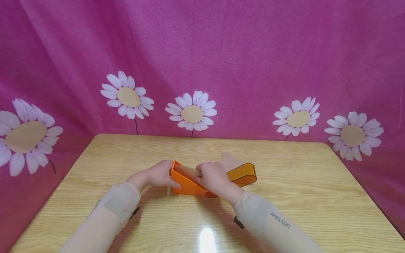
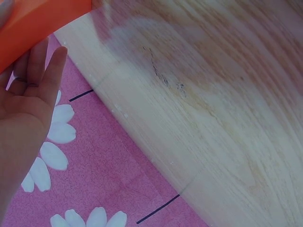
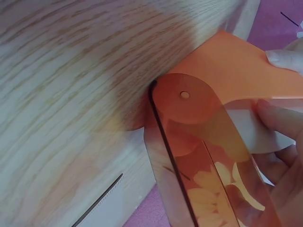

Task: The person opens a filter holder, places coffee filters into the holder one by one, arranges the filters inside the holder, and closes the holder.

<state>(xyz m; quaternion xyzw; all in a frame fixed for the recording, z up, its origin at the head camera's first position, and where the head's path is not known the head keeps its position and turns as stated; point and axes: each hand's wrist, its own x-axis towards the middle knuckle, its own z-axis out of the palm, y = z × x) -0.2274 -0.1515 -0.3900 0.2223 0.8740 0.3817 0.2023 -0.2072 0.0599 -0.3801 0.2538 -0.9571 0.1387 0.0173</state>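
Note:
An orange case (image 1: 190, 185) with a hinged see-through amber lid (image 1: 242, 174) is tilted just above the table; the lid swings out to the right. My left hand (image 1: 159, 174) grips the case's left end, thumb on the near side and fingers behind. Tan paper, apparently a coffee filter (image 1: 187, 171), sticks up from the case's open top, and my right hand (image 1: 215, 177) pinches it. Part of the paper shows past that hand as a pale fan shape (image 1: 230, 161). In the right wrist view, the lid's round pivot (image 3: 184, 94) joins the case, with white-looking paper (image 3: 248, 130) beside my fingers.
The light wood table (image 1: 284, 196) spreads beneath both hands. Behind it and at the sides hangs a magenta cloth (image 1: 240, 63) printed with white daisies. Bright glare (image 1: 207, 240) lies on the near table surface.

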